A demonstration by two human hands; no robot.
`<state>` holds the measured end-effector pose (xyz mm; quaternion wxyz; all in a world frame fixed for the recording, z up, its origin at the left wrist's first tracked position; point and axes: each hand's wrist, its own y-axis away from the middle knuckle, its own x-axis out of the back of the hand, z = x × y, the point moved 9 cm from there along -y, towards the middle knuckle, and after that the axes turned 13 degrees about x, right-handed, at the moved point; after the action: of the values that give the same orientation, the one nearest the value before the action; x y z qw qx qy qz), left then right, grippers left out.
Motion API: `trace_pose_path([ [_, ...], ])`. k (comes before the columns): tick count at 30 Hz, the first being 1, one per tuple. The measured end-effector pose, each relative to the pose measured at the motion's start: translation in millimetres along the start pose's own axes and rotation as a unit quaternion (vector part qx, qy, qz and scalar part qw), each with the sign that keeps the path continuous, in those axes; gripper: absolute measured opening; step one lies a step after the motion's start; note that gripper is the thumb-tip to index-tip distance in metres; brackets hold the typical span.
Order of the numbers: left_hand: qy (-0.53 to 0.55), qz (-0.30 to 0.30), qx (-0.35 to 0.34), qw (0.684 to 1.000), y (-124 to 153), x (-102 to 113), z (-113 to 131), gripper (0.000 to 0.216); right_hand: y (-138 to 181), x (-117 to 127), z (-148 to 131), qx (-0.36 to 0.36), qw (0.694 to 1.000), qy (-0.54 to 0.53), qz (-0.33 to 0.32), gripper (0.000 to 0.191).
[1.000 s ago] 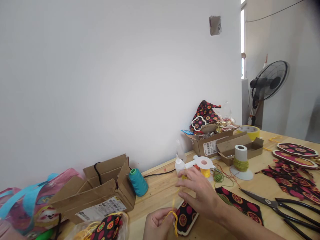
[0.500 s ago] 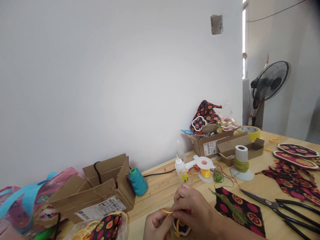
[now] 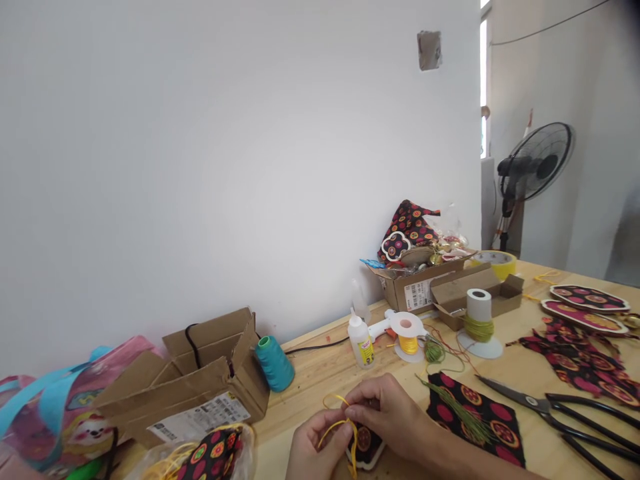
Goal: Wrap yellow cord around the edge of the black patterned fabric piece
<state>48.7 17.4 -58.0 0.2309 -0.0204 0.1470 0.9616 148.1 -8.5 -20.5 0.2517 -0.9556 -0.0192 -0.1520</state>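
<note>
Cardboard box (image 3: 200,380) sits far left of the glue bottle (image 3: 361,341), with a teal thread cone (image 3: 274,363) lying between the two. Just in front of that bottle, left hand (image 3: 313,448) has its fingers pinched shut on a looped yellow cord (image 3: 345,427), and right hand (image 3: 387,415) pinches the same cord right over a small floral fabric piece (image 3: 365,445) on the wooden table (image 3: 320,380). Right of the bottle there's a yellow thread spool (image 3: 409,337), then big black scissors (image 3: 550,410) well off to the right.
</note>
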Motion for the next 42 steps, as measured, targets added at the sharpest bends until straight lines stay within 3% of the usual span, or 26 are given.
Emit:
trace_pose_path([
  [8, -0.042, -0.016, 0.009, 0.999, -3, -4, -1, 0.025, -3, 6, -26, 0.090, 0.992, 0.093, -0.005, 0.015],
  [12, -0.040, -0.002, 0.012, 0.999, -1, -5, 0, 0.024, -4, 7, -29, 0.112, 0.991, 0.072, 0.014, 0.014],
  [17, -0.020, 0.009, 0.029, 0.999, -4, -3, -7, 0.028, -1, 6, 1, -0.003, 0.992, -0.095, 0.084, 0.011],
  [21, -0.077, 0.038, 0.016, 0.996, -3, -2, -2, 0.029, 3, -2, 16, -0.075, 0.976, -0.181, 0.098, 0.012],
  [25, -0.064, 0.054, -0.009, 0.996, 0, 1, 4, 0.029, 2, 5, 16, -0.068, 0.975, -0.175, 0.122, 0.009],
  [35, 0.055, 0.009, -0.019, 0.998, 4, -3, 3, 0.023, 4, 10, 23, -0.104, 0.966, -0.174, 0.162, 0.009],
  [42, -0.023, 0.064, -0.040, 0.997, 2, 6, 7, 0.026, 4, 15, 20, -0.108, 0.967, -0.161, 0.167, 0.011],
])
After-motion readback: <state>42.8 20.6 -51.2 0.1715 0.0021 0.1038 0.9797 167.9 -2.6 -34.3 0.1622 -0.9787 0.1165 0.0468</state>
